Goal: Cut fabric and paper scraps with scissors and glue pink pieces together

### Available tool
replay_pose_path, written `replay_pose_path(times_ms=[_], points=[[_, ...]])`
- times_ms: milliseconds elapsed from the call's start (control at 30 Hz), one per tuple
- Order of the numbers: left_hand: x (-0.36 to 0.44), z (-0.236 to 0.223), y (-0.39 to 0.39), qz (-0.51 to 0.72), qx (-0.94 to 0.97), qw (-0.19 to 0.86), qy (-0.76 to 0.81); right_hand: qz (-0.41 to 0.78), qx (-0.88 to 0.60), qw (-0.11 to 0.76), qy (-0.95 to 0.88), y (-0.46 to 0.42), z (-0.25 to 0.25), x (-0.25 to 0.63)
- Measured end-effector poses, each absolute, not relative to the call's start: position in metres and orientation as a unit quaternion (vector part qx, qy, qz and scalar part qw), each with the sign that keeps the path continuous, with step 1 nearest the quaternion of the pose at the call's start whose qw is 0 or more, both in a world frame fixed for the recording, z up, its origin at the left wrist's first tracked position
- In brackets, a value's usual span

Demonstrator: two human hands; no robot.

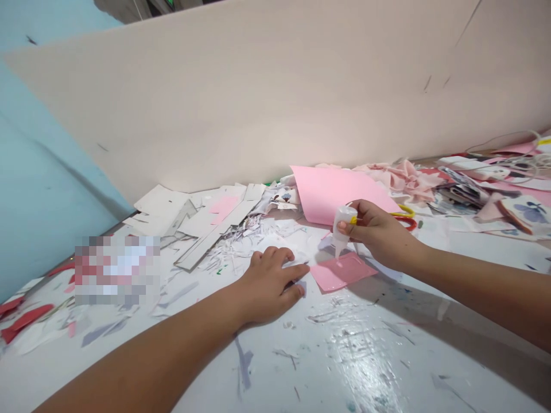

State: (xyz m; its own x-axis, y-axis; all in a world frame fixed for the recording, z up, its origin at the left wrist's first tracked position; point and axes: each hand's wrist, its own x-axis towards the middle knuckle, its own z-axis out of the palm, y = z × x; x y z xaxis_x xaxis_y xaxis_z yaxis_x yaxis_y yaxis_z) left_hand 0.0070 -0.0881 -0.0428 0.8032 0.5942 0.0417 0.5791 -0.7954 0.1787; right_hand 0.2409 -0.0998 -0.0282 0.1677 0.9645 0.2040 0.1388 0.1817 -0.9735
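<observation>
My right hand grips a white glue bottle, tipped with its nozzle down over a small pink paper piece. Shiny lines of glue run along that piece near its edges. Whether the nozzle touches the paper I cannot tell. My left hand rests on the white table with its fingers spread, the index fingertip at the left edge of the pink piece. Nothing is held in it. Behind the bottle, a larger pink sheet leans up at a slant.
Grey cardboard pieces and paper shreds lie at the back left. Yellow and red scissor-like handles show behind my right hand. Crumpled pink cloth or paper, a white power strip and cables clutter the back right. A pale partition stands behind.
</observation>
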Motion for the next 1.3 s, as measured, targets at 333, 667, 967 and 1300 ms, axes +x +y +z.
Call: replay_pose_path(times_ms=[333, 667, 967, 1300], points=[[0.007, -0.042, -0.089, 0.046, 0.946, 0.075, 0.312, 0.401, -0.493, 0.525, -0.566, -0.098, -0.034, 0.228], [0.006, -0.043, -0.088, 0.040, 0.947, 0.063, 0.312, 0.418, -0.482, 0.512, -0.576, -0.100, -0.032, 0.210], [0.006, -0.043, -0.089, 0.040, 0.946, 0.070, 0.315, 0.468, -0.489, 0.547, -0.493, -0.097, -0.035, 0.206], [0.006, -0.044, -0.088, 0.044, 0.945, 0.076, 0.315, 0.570, -0.499, 0.569, -0.320, -0.093, -0.026, 0.207]])
